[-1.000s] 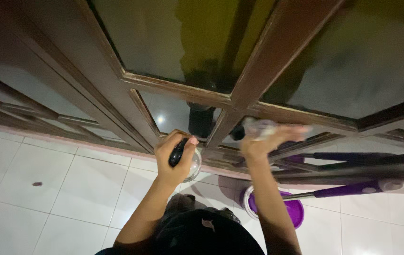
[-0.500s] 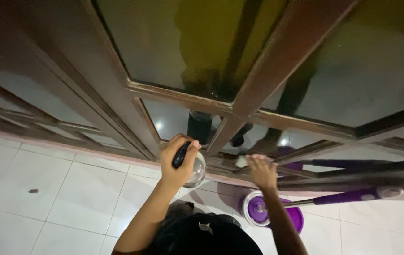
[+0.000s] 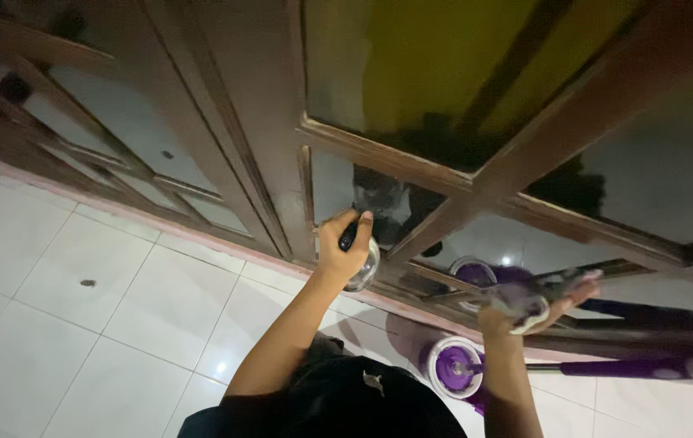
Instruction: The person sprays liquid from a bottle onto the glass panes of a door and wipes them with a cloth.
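My left hand (image 3: pixel 344 246) grips a clear spray bottle (image 3: pixel 363 270) with a dark trigger head, held up against the lower glass pane (image 3: pixel 387 207) of a dark wooden door. My right hand (image 3: pixel 537 304) presses a pale crumpled cloth (image 3: pixel 520 302) against the lowest glass pane and its wooden bar, to the right of the bottle. The glass reflects my dark figure. The wooden frame (image 3: pixel 468 191) crosses between the panes.
A purple and white mop bucket (image 3: pixel 454 367) stands on the white tiled floor (image 3: pixel 95 300) under my right arm, with a purple mop handle (image 3: pixel 630 369) running right. More glazed door panels (image 3: pixel 135 138) run off to the left. A small dark spot (image 3: pixel 87 283) marks a tile.
The view has swung right and closer. My right hand with the cloth has moved right and down along the lowest pane. My left hand still holds the bottle, slightly higher.
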